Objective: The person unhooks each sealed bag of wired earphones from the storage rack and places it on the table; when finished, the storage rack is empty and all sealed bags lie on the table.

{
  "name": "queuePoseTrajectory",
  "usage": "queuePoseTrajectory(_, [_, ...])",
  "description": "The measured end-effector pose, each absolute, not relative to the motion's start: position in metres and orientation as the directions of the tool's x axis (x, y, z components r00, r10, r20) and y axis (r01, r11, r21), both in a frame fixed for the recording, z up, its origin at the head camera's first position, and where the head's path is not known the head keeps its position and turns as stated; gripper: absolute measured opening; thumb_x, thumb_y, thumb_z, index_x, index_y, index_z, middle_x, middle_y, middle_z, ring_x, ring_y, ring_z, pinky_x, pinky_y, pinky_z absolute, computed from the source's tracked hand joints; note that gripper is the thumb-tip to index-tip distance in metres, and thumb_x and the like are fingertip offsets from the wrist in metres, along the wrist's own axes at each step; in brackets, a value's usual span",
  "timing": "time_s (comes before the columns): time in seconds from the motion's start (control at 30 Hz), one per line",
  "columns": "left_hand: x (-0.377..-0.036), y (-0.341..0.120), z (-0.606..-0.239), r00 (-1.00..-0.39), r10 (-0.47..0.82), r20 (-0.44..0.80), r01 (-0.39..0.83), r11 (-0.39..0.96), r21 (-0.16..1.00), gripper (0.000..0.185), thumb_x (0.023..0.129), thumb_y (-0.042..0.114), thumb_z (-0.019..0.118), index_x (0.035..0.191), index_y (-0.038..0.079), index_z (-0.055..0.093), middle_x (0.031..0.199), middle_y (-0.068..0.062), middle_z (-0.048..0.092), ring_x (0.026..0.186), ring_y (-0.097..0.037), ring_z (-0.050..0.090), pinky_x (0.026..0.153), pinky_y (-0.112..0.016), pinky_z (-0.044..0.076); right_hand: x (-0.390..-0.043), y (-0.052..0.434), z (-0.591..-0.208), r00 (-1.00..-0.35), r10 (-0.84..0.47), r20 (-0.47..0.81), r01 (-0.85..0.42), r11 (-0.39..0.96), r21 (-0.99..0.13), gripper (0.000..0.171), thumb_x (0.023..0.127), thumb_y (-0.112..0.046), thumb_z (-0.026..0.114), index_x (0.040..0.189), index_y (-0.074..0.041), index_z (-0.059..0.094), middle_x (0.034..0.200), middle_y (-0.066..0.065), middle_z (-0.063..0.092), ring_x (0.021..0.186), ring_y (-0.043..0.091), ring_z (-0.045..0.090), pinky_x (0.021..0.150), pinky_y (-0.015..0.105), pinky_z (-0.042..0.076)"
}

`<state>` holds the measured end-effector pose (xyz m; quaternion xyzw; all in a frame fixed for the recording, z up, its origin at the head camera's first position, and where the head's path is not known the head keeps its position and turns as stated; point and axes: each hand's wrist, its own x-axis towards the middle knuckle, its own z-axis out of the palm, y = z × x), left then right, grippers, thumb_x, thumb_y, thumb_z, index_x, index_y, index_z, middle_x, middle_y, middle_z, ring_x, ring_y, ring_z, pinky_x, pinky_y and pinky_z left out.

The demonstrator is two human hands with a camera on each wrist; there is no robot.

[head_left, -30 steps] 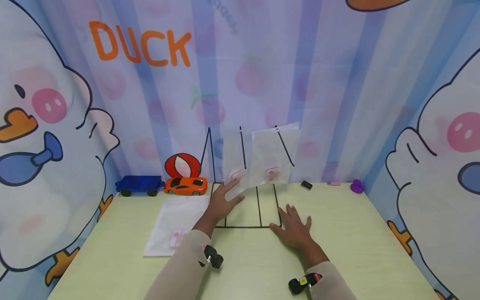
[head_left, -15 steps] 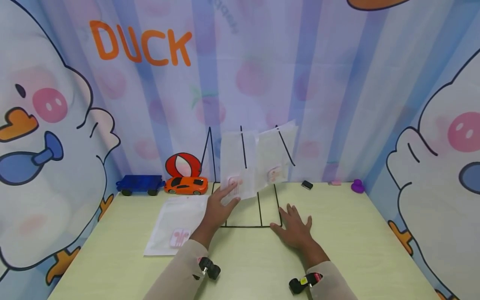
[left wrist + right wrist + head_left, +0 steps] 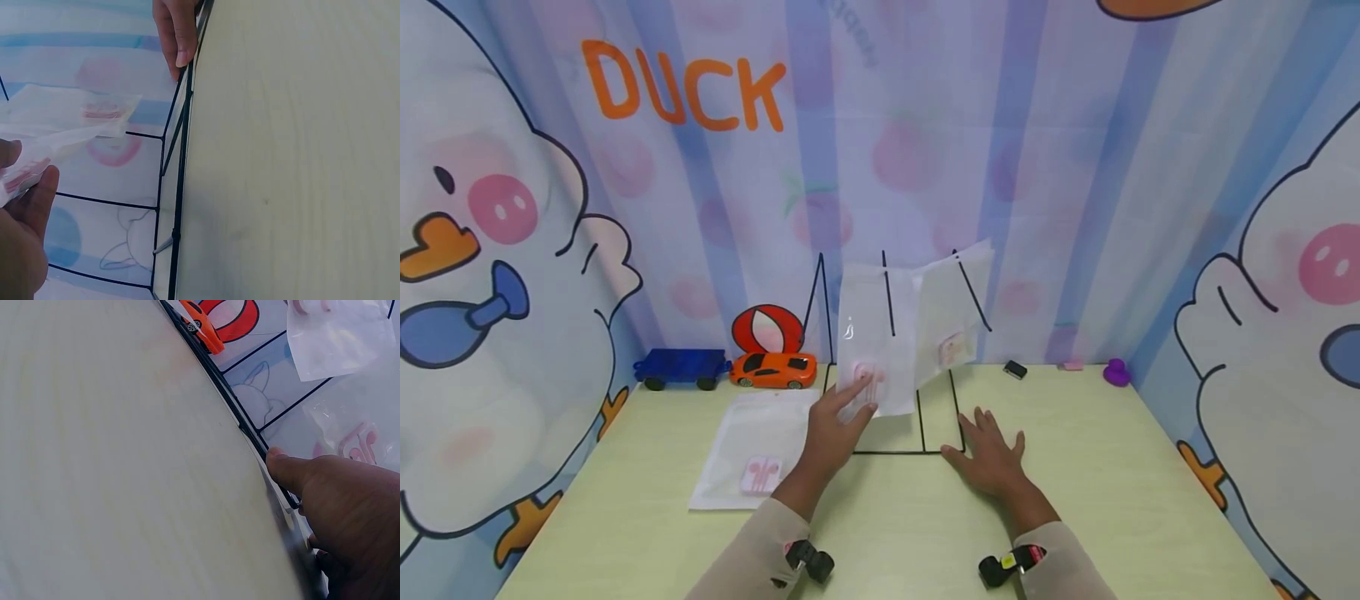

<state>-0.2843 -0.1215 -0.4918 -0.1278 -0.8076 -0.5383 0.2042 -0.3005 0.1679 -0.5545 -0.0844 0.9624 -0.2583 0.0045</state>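
Observation:
My left hand (image 3: 853, 398) pinches the lower corner of a clear plastic bag (image 3: 876, 342) with pink earphones in it and holds it upright over the left slot of a black wire rack (image 3: 917, 433). In the left wrist view the bag (image 3: 69, 125) runs out from between my thumb and fingers (image 3: 28, 206). A second earphone bag (image 3: 953, 321) leans in the rack's right slot. My right hand (image 3: 988, 450) lies flat on the table with its fingertips at the rack's front right corner. The thumb (image 3: 294, 472) touches the rack's base wire (image 3: 250, 434).
A third earphone bag (image 3: 752, 446) lies flat on the pale green table (image 3: 1112, 483), left of the rack. An orange toy car (image 3: 772, 369), a blue toy truck (image 3: 679, 367), and a red and white ring stand along the back edge. A small black item (image 3: 1015, 369) and a purple toy (image 3: 1116, 372) sit at the back right.
My left hand has drawn back a little toward me, bringing its bag lower and further forward. The second bag has swung narrower. The right hand has not moved.

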Motion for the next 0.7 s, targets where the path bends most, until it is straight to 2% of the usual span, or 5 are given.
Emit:
queuePoseTrajectory(0.17, [-0.275,-0.123,-0.491,-0.864,-0.023,0.502,0.463,0.354,0.813,0.049,0.098,0.007,0.08,0.144,0.019,0.072,0.149,-0.014,0.07,0.143,-0.038,0.065,0.12,-0.058,0.05,-0.3,0.168,-0.555,-0.985,-0.17,0.039,-0.167,0.855,-0.492,0.077,0.108,-0.055,0.059,0.167,-0.008,0.043,0.18,0.024,0.024,0.17,0.047,0.016,0.124,0.087,-0.003])
queuePoseTrajectory(0.37, [-0.263,-0.125,-0.487,-0.88,-0.046,0.472,0.442,0.286,0.851,0.045,0.098,0.007,0.08,0.141,0.018,0.075,0.146,-0.012,0.073,0.143,-0.037,0.065,0.121,-0.056,0.049,-0.301,0.169,-0.554,-0.983,-0.177,0.041,-0.174,0.859,-0.481,0.078,0.108,-0.055,0.06,0.167,-0.008,0.043,0.18,0.025,0.024,0.169,0.048,0.016,0.124,0.088,-0.003])
queuePoseTrajectory(0.53, [-0.256,-0.127,-0.487,-0.882,-0.054,0.468,0.433,0.296,0.851,0.043,0.098,0.007,0.08,0.14,0.019,0.075,0.145,-0.009,0.074,0.144,-0.034,0.065,0.119,-0.054,0.051,-0.303,0.17,-0.554,-0.984,-0.175,0.043,-0.174,0.857,-0.485,0.078,0.108,-0.056,0.059,0.167,-0.009,0.043,0.18,0.025,0.024,0.169,0.048,0.016,0.124,0.088,-0.003])
queuePoseTrajectory(0.7, [-0.251,-0.131,-0.495,-0.851,-0.039,0.523,0.487,0.31,0.816,0.042,0.099,0.008,0.08,0.139,0.02,0.076,0.142,-0.005,0.076,0.14,-0.031,0.068,0.115,-0.051,0.055,-0.301,0.169,-0.554,-0.983,-0.176,0.044,-0.175,0.857,-0.484,0.078,0.108,-0.057,0.059,0.167,-0.009,0.043,0.18,0.024,0.024,0.169,0.048,0.016,0.124,0.088,-0.003])
